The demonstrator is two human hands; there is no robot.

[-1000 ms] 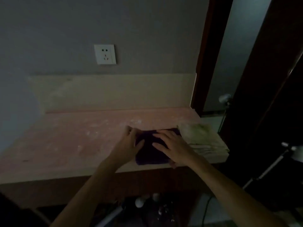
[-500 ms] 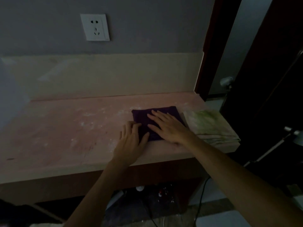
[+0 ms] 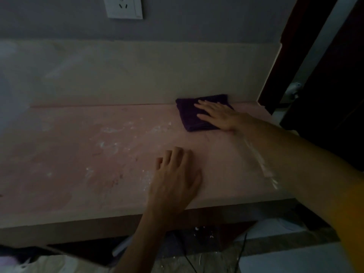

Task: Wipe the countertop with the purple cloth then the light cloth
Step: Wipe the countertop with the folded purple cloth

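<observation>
The folded purple cloth (image 3: 192, 115) lies at the back right of the pinkish countertop (image 3: 78, 154), touching the pale backsplash. My right hand (image 3: 218, 115) presses flat on the cloth, fingers spread and pointing left. My left hand (image 3: 175, 174) rests palm down on the bare countertop near its front edge, holding nothing. White dusty smears (image 3: 110, 142) mark the middle of the surface. The light cloth is mostly hidden behind my right forearm; only a thin pale strip (image 3: 262, 164) shows.
A pale backsplash (image 3: 137, 75) runs along the back under a wall socket (image 3: 124, 6). A dark door frame (image 3: 285, 46) bounds the counter's right end. Below the front edge lie cables and debris (image 3: 197, 243) on the floor.
My right hand has slid the purple cloth from the counter's front right to the back against the backsplash. My left hand has come off the cloth and stayed near the front. The view tilted down.
</observation>
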